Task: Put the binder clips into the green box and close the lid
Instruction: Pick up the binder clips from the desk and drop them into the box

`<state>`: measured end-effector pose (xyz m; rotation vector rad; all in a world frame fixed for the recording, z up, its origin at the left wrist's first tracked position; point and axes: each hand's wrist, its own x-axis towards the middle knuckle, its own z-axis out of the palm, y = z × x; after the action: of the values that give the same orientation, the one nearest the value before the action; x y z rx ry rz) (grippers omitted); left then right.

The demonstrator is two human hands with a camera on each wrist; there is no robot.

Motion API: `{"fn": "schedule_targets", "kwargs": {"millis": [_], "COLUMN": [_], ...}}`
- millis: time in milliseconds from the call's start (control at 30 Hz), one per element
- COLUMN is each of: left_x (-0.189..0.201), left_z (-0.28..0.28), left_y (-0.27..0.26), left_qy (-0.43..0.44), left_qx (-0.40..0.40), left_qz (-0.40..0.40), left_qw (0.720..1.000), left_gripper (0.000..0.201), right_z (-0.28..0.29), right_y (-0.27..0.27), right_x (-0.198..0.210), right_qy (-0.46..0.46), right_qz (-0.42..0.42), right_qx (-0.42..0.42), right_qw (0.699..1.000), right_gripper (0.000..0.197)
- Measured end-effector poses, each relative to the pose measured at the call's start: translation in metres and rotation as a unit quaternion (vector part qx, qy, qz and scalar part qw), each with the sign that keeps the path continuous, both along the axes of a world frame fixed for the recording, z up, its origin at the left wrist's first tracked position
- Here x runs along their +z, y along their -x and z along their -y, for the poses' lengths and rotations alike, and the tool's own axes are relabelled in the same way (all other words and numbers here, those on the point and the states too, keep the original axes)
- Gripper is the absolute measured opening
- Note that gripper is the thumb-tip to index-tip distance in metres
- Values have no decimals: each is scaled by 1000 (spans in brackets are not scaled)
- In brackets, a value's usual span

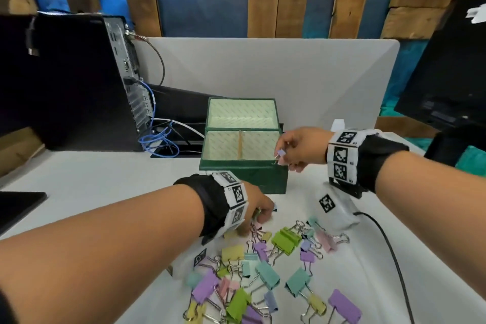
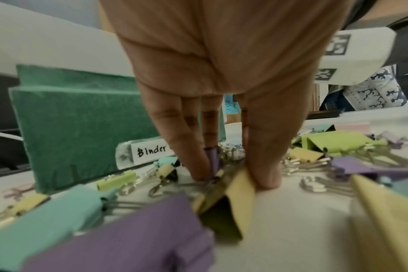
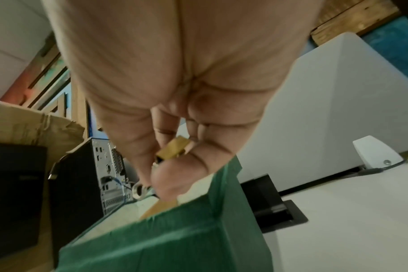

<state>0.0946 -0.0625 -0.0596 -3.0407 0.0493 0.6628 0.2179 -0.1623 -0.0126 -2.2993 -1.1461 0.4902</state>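
Observation:
The green box (image 1: 244,179) stands open mid-table, its lid (image 1: 243,113) upright behind and a divider splitting the pale inside. A pile of pastel binder clips (image 1: 265,273) lies in front of it. My left hand (image 1: 263,214) reaches into the pile's far edge; in the left wrist view this left hand (image 2: 233,178) pinches a purple clip (image 2: 212,160) and a yellow clip (image 2: 238,185) between fingers and thumb. My right hand (image 1: 285,158) hovers over the box's front right corner, holding a lavender clip (image 1: 281,152). In the right wrist view it (image 3: 161,176) grips a yellow clip (image 3: 174,148) above the box (image 3: 175,243).
A black computer tower (image 1: 79,81) with blue cables (image 1: 157,139) stands at the left. A monitor (image 1: 447,73) is at the right, and a black cable (image 1: 389,250) runs along the table's right side. A grey divider panel (image 1: 263,68) closes the back. A "Binder" label (image 2: 151,150) lies by the box.

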Motion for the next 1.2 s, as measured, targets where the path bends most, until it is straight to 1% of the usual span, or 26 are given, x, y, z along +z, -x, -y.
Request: {"fn": "schedule_targets", "kwargs": {"millis": [100,133,167,267,333,400,433,500,567,600,667,733,833,933,1000,1067,1167,1200], "left_x": [0,0,0,5,11,18,23,33,42,45,48,48,46,45,44,46,51,54], "left_z": [-7,-9,-11,-17,-25,-36,-42,-53,-62,-65,-69,-71,-72,-70,-68,-68,-67,-67], "left_y": [-5,-6,-6,-5,-2,2,4,8,11,12,13,14,12,10,9,7,1,-2], "left_qy": [20,24,28,68,99,140,181,281,352,382,422,432,435,445,443,425,389,379], "left_qx": [-7,-10,-10,6,23,60,89,153,195,206,217,224,236,247,254,259,261,259], "left_qz": [4,8,12,30,54,86,101,134,164,167,162,155,146,152,166,185,207,214], "left_qw": [1000,1000,999,997,993,985,974,938,900,885,865,860,856,847,843,847,859,862], "left_gripper": [25,22,20,15,13,12,13,15,16,17,18,18,19,17,16,15,14,14], "right_z": [-18,-23,-27,-32,-30,-23,-18,-7,2,5,8,5,-8,-20,-22,-21,-17,-17], "right_y": [-7,-8,-8,-7,-4,1,4,10,17,20,27,30,32,34,35,35,35,34], "right_x": [7,6,6,4,4,5,4,0,-7,-11,-18,-26,-40,-53,-56,-55,-53,-52], "right_qy": [-65,-70,-57,17,23,3,-8,3,61,98,171,226,273,297,282,262,258,255], "right_qz": [22,36,54,119,134,160,168,175,175,175,195,221,238,262,254,233,229,227], "right_qx": [-54,-61,-61,-25,-14,-5,0,26,73,99,142,178,208,223,216,209,227,233], "right_qw": [996,995,995,992,991,987,986,984,980,975,955,932,909,890,899,913,911,910], "right_gripper": [4,5,10,25,29,27,25,20,19,20,27,38,57,63,58,46,19,16]}}
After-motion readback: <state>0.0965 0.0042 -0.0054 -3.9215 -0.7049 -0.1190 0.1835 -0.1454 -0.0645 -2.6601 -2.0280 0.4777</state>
